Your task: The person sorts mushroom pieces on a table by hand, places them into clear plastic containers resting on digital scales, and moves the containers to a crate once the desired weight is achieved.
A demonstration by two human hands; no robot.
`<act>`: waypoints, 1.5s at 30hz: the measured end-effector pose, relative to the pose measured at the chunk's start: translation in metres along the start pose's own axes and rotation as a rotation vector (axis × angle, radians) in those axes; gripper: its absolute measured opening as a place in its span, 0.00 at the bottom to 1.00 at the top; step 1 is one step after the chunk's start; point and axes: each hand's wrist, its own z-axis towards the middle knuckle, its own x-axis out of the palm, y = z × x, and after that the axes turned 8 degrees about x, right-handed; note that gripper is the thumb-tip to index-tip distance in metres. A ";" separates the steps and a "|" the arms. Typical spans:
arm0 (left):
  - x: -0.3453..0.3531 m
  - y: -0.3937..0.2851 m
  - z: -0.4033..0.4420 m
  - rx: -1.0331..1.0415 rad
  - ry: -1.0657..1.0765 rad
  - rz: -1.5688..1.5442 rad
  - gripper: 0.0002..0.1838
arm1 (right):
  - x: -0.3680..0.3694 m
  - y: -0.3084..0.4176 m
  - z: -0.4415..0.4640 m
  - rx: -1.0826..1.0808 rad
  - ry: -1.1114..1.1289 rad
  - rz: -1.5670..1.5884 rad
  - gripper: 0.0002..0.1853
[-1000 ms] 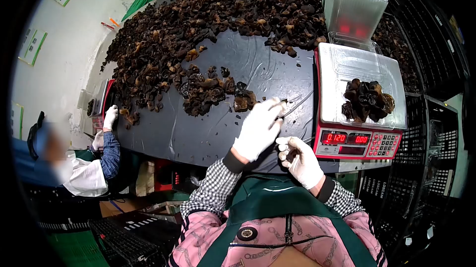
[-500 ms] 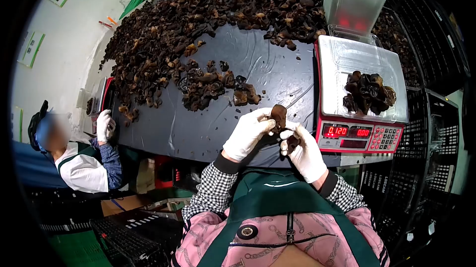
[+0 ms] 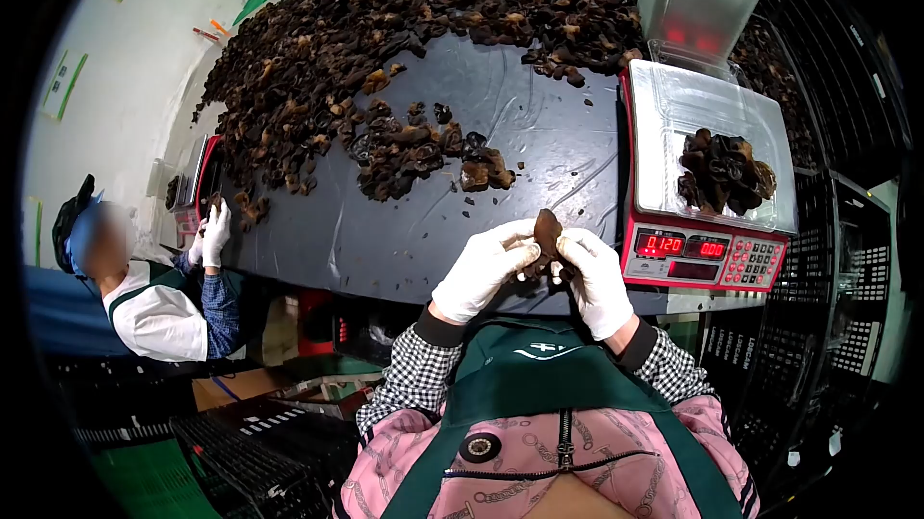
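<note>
A brown piece of wood ear mushroom [image 3: 547, 235] is pinched between both hands above the table's near edge. My left hand [image 3: 484, 271], in a white glove, grips its left side with thumb and fingers. On the other side my right hand [image 3: 593, 280], also gloved, closes on the same piece, its fingers partly hidden behind it. To the right, a red digital scale [image 3: 664, 257] reads 0.120 and carries a clear plastic tray [image 3: 674, 153]. Inside that tray lies a clump of wood ear mushrooms [image 3: 724, 172].
A large pile of wood ear mushrooms [image 3: 318, 66] covers the far and left table [image 3: 520, 134]. A smaller heap [image 3: 399, 158] sits nearer. Stacked clear trays [image 3: 698, 4] stand behind the scale. Black crates [image 3: 857, 259] line the right. A co-worker [image 3: 159, 298] works at the left beside another scale.
My right hand has moved up beside my left, and both now grip the mushroom piece. The co-worker's hands have come together near their scale. The view has shifted slightly.
</note>
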 end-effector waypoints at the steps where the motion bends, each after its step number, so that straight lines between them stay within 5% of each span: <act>1: -0.001 0.002 -0.001 -0.018 -0.029 0.001 0.21 | 0.002 0.001 -0.001 -0.010 -0.015 -0.050 0.08; 9: -0.049 -0.016 -0.093 -0.129 -0.241 0.363 0.15 | 0.006 -0.003 0.001 0.071 0.087 -0.108 0.12; 14: -0.113 0.012 -0.208 -0.178 -0.412 0.779 0.26 | 0.005 -0.010 0.008 0.142 0.147 -0.045 0.12; 17: -0.113 0.015 -0.212 -0.183 -0.758 1.292 0.34 | 0.016 -0.011 0.011 0.263 0.212 0.006 0.15; 19: -0.083 0.000 -0.176 0.061 -0.845 0.821 0.27 | 0.013 -0.012 0.011 0.358 0.324 0.006 0.23; 24: -0.005 -0.028 -0.081 0.369 -0.196 0.910 0.16 | 0.023 -0.010 -0.001 0.550 0.441 0.218 0.23; 25: 0.002 -0.027 -0.066 0.413 -0.183 0.836 0.14 | 0.023 -0.010 -0.003 0.589 0.434 0.330 0.22; 27: -0.023 -0.022 -0.028 0.739 -0.181 1.196 0.13 | 0.011 -0.011 0.000 0.537 0.428 0.224 0.21; 29: -0.044 -0.014 0.010 0.700 -0.413 1.256 0.13 | 0.000 -0.012 0.001 0.445 0.313 0.157 0.16; 36: -0.066 0.006 0.041 0.691 -0.448 1.412 0.15 | -0.006 -0.002 0.010 0.376 0.209 0.180 0.21; 39: -0.033 -0.016 0.010 0.615 -0.154 1.199 0.17 | 0.005 0.005 0.010 0.403 0.244 0.260 0.22; 41: -0.012 -0.026 -0.001 0.381 0.019 1.020 0.20 | 0.003 0.000 0.014 0.394 0.229 0.289 0.21; 42: -0.016 -0.022 0.007 0.471 -0.004 1.036 0.21 | 0.000 -0.002 0.017 0.399 0.224 0.274 0.21; 43: -0.025 -0.020 0.020 0.691 -0.028 1.238 0.24 | -0.001 -0.002 0.018 0.402 0.217 0.260 0.20; 45: -0.027 -0.022 0.044 0.544 -0.230 1.486 0.28 | -0.001 -0.002 0.018 0.370 0.182 0.220 0.15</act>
